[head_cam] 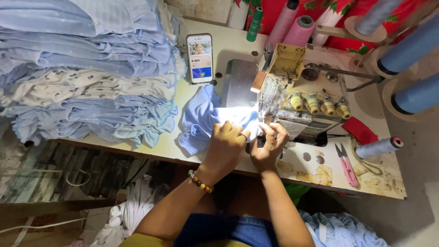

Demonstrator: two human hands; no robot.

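Observation:
A piece of light blue fabric (201, 121) lies on the sewing table in front of an overlock sewing machine (297, 96), brightly lit near the needle. My left hand (226, 146) presses flat on the fabric, fingers spread toward the machine; a beaded bracelet sits on that wrist. My right hand (270, 144) pinches the fabric edge just in front of the presser foot. The part of the cloth under the machine is hidden by glare.
A tall stack of folded pale blue and white garments (87, 68) fills the left of the table. A phone (200, 57) leans behind the fabric. Pink thread snips (346, 164), a red cloth scrap (361, 130), blue thread cones (411, 50) and pink cones (292, 23) stand right and behind.

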